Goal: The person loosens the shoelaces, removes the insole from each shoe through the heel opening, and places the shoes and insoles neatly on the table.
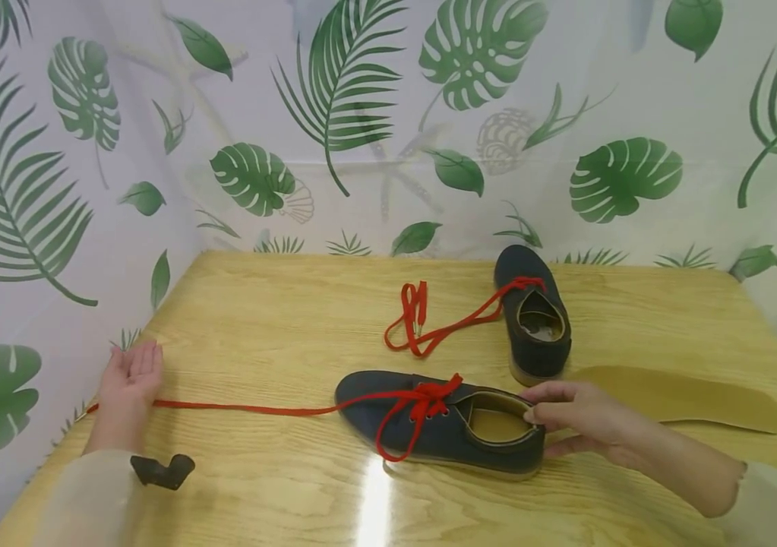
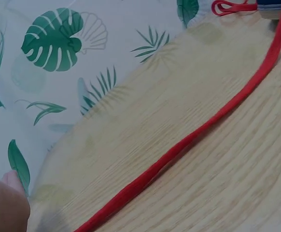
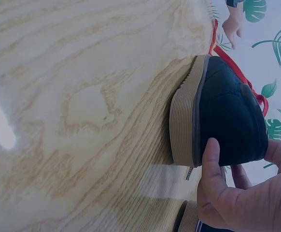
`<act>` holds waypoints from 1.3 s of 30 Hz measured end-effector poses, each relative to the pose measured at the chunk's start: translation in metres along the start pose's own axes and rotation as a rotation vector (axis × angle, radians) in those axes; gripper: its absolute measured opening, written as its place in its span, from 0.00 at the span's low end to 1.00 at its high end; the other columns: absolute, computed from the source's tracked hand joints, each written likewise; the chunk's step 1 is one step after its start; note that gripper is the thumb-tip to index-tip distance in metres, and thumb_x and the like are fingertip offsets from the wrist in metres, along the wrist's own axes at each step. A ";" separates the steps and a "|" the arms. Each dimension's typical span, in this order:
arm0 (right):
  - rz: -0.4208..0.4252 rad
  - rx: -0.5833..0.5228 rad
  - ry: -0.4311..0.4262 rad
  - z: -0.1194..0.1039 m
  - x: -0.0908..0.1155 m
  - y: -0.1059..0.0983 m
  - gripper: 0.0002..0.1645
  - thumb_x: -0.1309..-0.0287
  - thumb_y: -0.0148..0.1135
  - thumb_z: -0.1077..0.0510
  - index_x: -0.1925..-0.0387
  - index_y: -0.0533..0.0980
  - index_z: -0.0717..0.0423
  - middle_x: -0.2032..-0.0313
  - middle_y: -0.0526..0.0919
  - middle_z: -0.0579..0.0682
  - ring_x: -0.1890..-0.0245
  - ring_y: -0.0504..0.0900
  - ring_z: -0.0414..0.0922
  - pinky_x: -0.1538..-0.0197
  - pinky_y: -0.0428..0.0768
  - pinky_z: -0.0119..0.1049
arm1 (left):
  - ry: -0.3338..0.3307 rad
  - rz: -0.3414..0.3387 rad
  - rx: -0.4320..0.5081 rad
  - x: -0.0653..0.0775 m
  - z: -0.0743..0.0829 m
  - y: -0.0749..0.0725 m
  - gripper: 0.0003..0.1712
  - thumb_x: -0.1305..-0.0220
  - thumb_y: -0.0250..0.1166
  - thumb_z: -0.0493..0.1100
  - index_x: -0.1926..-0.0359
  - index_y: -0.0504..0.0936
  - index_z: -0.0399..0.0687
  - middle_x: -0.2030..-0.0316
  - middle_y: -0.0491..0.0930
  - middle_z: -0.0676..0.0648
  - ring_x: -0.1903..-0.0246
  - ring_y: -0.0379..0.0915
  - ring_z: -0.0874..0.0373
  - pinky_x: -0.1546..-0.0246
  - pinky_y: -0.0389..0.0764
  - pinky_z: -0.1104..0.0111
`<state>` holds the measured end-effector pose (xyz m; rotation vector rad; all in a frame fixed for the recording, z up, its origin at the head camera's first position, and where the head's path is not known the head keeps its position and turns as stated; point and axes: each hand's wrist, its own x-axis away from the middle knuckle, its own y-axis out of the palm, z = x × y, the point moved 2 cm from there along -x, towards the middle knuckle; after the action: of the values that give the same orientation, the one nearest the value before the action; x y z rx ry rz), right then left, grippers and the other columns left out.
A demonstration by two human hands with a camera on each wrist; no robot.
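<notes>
A dark navy shoe (image 1: 453,442) with a tan sole lies sideways near the middle of the table, toe to the left. My right hand (image 1: 582,422) grips its heel, fingers and thumb at the back collar; the right wrist view shows fingers around the heel (image 3: 232,130). From the shoe's eyelets a red shoelace (image 1: 244,410) runs straight left across the table. My left hand (image 1: 131,376) is palm up with relaxed fingers, over the far stretch of that lace. The lace's tip (image 1: 83,413) shows beyond the left wrist. A loose red loop hangs over the shoe's side.
A second navy shoe (image 1: 540,357) stands behind, its red laces (image 1: 453,332) spread out to the left. A tan insole (image 1: 696,395) lies at the right, partly behind my right hand. The wooden table (image 1: 258,319) meets a leaf-patterned cloth (image 1: 361,205) at back and sides.
</notes>
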<state>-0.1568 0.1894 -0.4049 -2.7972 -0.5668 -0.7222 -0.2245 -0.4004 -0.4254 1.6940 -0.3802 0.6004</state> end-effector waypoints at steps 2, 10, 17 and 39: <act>0.005 -0.001 0.003 0.000 0.000 0.000 0.27 0.42 0.59 0.59 0.42 0.69 0.66 0.59 0.75 0.50 0.60 0.74 0.47 0.59 0.83 0.44 | -0.012 -0.003 -0.062 -0.002 -0.010 0.001 0.27 0.33 0.55 0.50 0.35 0.61 0.74 0.37 0.65 0.67 0.38 0.59 0.75 0.36 0.60 0.75; 0.000 0.004 0.003 -0.001 0.001 0.000 0.27 0.41 0.58 0.59 0.41 0.69 0.66 0.59 0.76 0.50 0.61 0.74 0.47 0.59 0.83 0.44 | -0.133 -0.049 -0.237 -0.001 -0.050 0.008 0.22 0.32 0.57 0.42 0.38 0.70 0.62 0.37 0.66 0.59 0.35 0.58 0.70 0.36 0.62 0.73; 0.003 0.014 0.009 -0.002 0.000 0.000 0.27 0.40 0.57 0.59 0.41 0.69 0.66 0.59 0.76 0.50 0.60 0.74 0.47 0.59 0.83 0.45 | -0.295 -0.126 -0.520 0.007 -0.079 0.011 0.12 0.34 0.59 0.39 0.59 0.81 0.32 0.47 0.78 0.44 0.39 0.67 0.60 0.38 0.66 0.71; -0.008 0.030 0.016 -0.004 -0.003 0.000 0.26 0.42 0.59 0.58 0.43 0.71 0.65 0.60 0.76 0.50 0.61 0.75 0.47 0.58 0.83 0.46 | -0.547 -0.326 -1.393 0.022 -0.184 0.002 0.15 0.27 0.48 0.39 0.58 0.81 0.36 0.61 0.85 0.40 0.59 0.83 0.53 0.56 0.81 0.68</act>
<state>-0.1613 0.1877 -0.4031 -2.7612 -0.5809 -0.7309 -0.2408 -0.2198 -0.3874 0.4847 -0.6725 -0.3882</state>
